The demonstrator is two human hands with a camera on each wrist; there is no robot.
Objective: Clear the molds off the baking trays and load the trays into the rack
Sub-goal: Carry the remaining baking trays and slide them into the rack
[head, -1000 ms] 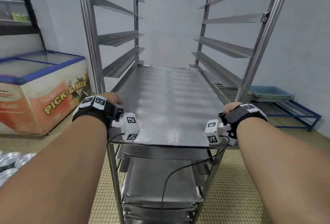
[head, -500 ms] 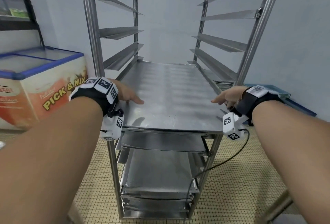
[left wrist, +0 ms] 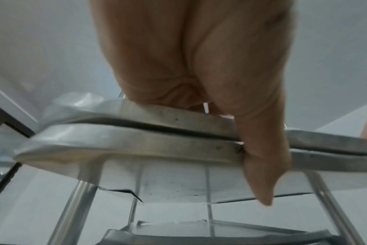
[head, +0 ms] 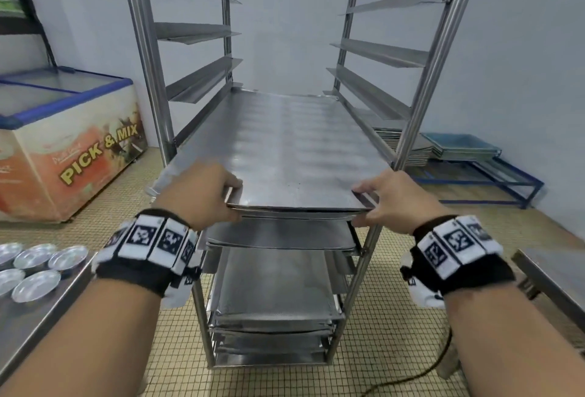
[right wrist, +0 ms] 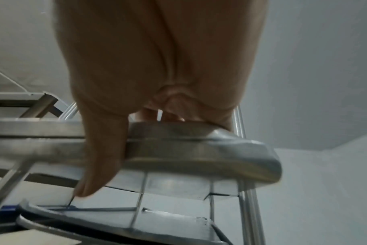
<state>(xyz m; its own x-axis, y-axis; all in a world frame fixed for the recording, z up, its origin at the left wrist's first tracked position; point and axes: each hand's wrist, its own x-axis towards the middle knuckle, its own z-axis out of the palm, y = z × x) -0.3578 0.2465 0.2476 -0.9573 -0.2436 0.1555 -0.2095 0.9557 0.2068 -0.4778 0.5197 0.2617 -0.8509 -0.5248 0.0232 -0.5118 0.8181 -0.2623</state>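
Note:
A flat steel baking tray [head: 285, 149] lies at mid height in the tall steel rack [head: 148, 64], its near edge sticking out towards me. My left hand [head: 232, 197] grips the near edge left of centre, and my right hand [head: 361, 203] grips it at the right corner. In the left wrist view the thumb [left wrist: 260, 165] crosses two stacked rims [left wrist: 136, 145], with the fingers on top. The right wrist view shows the same hold on the rims [right wrist: 199, 149]. Several round silver molds [head: 34, 266] sit on a steel table at the lower left.
More trays [head: 278, 308] fill the rack's lower runners; the upper runners [head: 196, 32] hold nothing. A "PICK & MIX" chest freezer [head: 63, 143] stands on the left. Stacked trays [head: 459, 146] rest on a low blue stand at the back right. A table corner [head: 554, 273] juts in at the right.
Both hands left the tray's side edges and came to its near edge, where they now grip it. I have stepped back, so the molds and tables have come into view.

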